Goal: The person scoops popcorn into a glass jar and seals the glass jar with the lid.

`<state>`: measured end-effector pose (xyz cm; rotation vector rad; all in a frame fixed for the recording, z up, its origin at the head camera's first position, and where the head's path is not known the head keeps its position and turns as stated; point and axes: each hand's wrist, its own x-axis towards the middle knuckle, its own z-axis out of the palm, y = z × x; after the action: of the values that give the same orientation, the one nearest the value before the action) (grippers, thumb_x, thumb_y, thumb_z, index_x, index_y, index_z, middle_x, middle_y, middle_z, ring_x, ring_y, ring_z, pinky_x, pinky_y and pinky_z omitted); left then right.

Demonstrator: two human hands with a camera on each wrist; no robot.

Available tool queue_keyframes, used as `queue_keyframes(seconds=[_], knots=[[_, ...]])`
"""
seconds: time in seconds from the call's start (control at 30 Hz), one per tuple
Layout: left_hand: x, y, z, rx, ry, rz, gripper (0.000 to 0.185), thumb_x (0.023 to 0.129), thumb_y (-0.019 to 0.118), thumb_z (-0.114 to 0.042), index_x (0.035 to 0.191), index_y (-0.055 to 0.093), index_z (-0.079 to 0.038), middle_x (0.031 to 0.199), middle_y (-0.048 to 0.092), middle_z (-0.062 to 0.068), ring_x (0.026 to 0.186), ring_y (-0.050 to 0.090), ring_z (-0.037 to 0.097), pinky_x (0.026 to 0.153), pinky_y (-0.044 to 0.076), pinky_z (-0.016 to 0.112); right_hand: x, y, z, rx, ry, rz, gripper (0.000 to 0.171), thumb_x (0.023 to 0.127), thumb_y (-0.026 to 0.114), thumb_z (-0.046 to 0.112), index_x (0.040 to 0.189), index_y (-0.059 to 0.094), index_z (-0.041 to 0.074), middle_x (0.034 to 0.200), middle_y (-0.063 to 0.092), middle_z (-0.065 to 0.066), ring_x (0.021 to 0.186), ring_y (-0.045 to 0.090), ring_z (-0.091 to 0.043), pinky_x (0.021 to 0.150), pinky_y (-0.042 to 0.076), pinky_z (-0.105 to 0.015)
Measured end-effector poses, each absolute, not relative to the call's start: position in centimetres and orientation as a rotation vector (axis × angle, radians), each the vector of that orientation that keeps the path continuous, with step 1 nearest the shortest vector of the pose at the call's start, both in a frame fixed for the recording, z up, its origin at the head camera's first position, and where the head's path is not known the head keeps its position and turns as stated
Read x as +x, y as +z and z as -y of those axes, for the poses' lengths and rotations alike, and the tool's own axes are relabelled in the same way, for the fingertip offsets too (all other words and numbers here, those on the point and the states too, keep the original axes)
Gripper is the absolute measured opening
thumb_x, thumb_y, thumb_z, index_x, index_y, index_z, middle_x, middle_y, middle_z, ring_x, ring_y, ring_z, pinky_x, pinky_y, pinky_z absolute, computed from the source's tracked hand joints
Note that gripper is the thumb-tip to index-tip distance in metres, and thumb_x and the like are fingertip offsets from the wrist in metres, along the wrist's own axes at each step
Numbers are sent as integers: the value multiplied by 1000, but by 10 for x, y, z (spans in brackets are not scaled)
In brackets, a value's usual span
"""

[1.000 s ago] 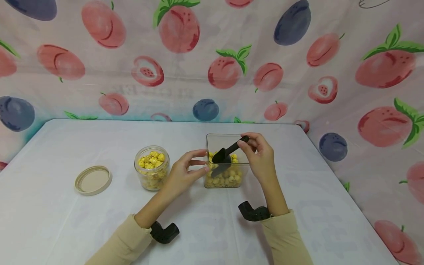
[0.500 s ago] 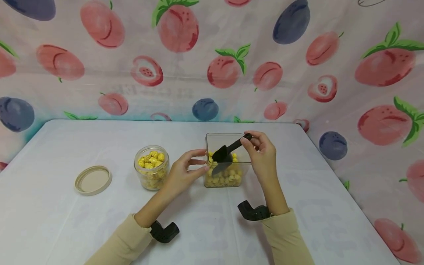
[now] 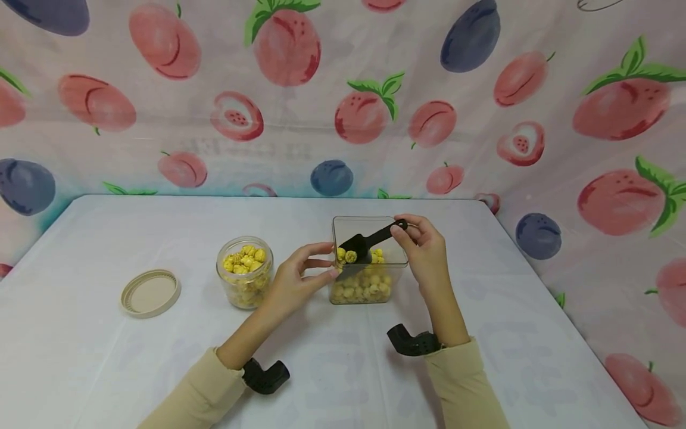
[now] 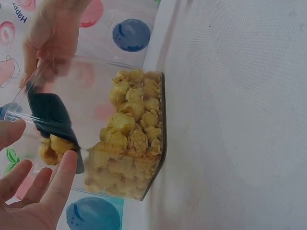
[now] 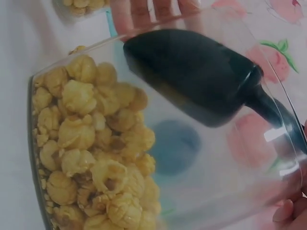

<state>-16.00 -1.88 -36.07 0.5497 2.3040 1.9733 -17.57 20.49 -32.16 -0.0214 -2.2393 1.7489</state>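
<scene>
A clear square container [image 3: 393, 265] holds yellow popcorn [image 3: 360, 291] in its lower part. My left hand [image 3: 297, 280] is at its left side, fingers extended with the tips against the wall. With thumb and fingers, my right hand [image 3: 423, 256] pinches the handle of a black scoop [image 3: 379, 236] at the container's right rim. The scoop's bowl is inside, above the main heap, tilted down to the left. A few popcorn pieces [image 4: 57, 146] sit at its front end in the left wrist view. Seen through the wall in the right wrist view, the bowl's [image 5: 187, 72] dark underside faces the camera.
Left of my left hand stands a round clear jar [image 3: 246, 289] full of popcorn, close to the forearm. A beige lid [image 3: 151, 293] lies farther left on the white-covered table [image 3: 332, 375]. Behind rises a fruit-print cloth [image 3: 300, 119].
The scoop has turned inside the container, and popcorn pieces now show in its bowl. My right hand has shifted slightly right; the left hand has stayed in place.
</scene>
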Motion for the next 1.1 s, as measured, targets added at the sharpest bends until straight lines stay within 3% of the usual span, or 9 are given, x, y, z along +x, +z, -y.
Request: queue_keyframes(seconds=[0.1,0.17,0.47,0.63,1.1], knots=[[-160,-361,19,547,1974,-2297,46,86,67,-15,130,51,-11,135,50,6,111,58,27,87,54,35,-178,-322,-210,-97,1860,2178,29,90,61,12,117,58,2,80,64,21,79,52,-4,76,41,-19],[-160,-361,19,549,1969,-2298,46,86,67,-15,130,51,-11,134,51,7,112,58,27,87,54,35,-179,-322,-212,-125,1906,2132,27,91,61,12,115,58,2,74,62,22,73,48,-5,77,40,-21],[-159,-361,19,538,1969,-2298,46,87,66,-15,130,51,-11,135,50,6,112,58,27,87,54,36,-184,-328,-221,-155,2120,1904,9,91,58,8,97,62,13,58,58,12,61,45,-6,67,35,-20],[-159,-360,19,534,1966,-2306,46,87,66,-16,130,51,-12,136,49,5,112,58,26,87,53,36,-187,-332,-224,-171,2240,1776,16,90,58,6,86,66,19,55,56,8,58,44,-9,65,33,-20],[-159,-361,18,544,1978,-2306,45,87,65,-14,130,51,-10,135,50,8,111,59,27,87,54,35,-188,-327,-230,-170,2399,1546,16,89,59,6,80,70,14,61,59,4,57,46,-10,60,34,-19]])
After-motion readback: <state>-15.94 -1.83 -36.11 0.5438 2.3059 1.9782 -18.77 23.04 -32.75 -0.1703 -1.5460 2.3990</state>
